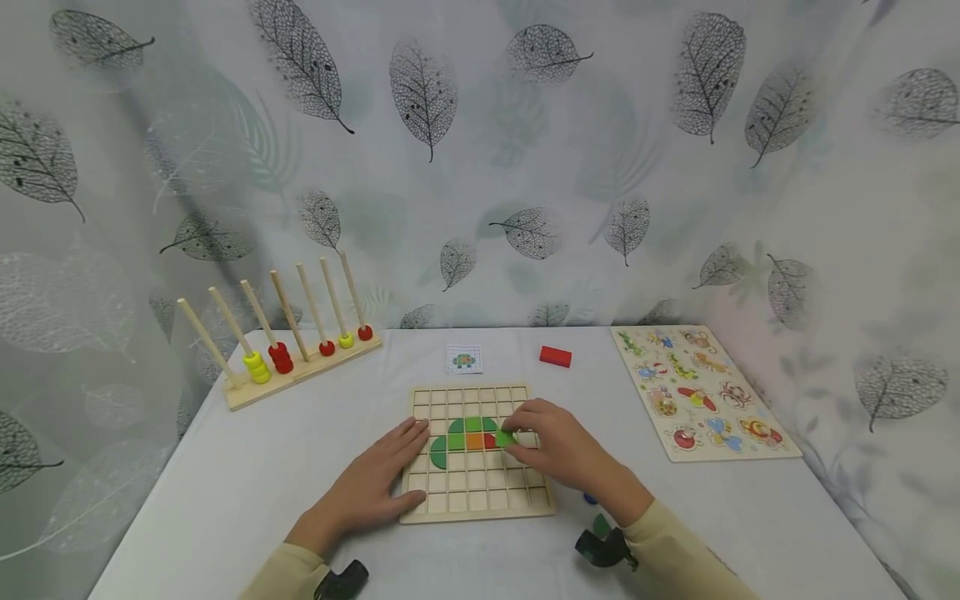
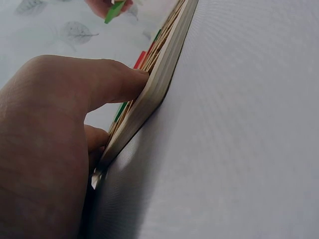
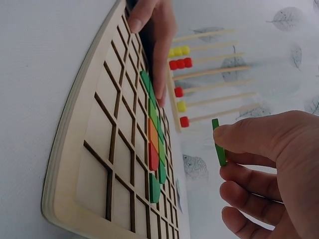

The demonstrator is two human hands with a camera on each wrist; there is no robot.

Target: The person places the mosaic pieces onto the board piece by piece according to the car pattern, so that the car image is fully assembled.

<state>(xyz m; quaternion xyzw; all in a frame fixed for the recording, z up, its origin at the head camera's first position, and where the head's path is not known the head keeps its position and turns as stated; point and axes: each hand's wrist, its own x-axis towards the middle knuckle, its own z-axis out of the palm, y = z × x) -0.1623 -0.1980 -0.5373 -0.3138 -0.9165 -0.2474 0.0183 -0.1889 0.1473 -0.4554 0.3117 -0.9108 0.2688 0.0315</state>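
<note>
A wooden grid board (image 1: 480, 518) lies on the table, with green, orange and red tiles set in its middle cells. My left hand (image 1: 375, 477) rests along the board's left side with extended fingers. Its thumb (image 2: 122, 79) touches the rim in the left wrist view. Over the right part of the grid, my right hand (image 1: 558, 442) pinches a thin green tile (image 3: 219, 142) between thumb and forefinger, the other fingers loosely bent. On the board, an orange tile (image 1: 475, 441) sits beside a red tile (image 3: 153, 157); a dark green tile (image 3: 155, 188) lies past the red one.
Behind the board are a small picture card (image 1: 464, 359) and a red block (image 1: 555, 357). A peg stand (image 1: 300, 372) with red and yellow beads stands at left. An animal puzzle board (image 1: 701, 392) lies at right. A dark green piece (image 1: 602, 525) shows near my right wrist.
</note>
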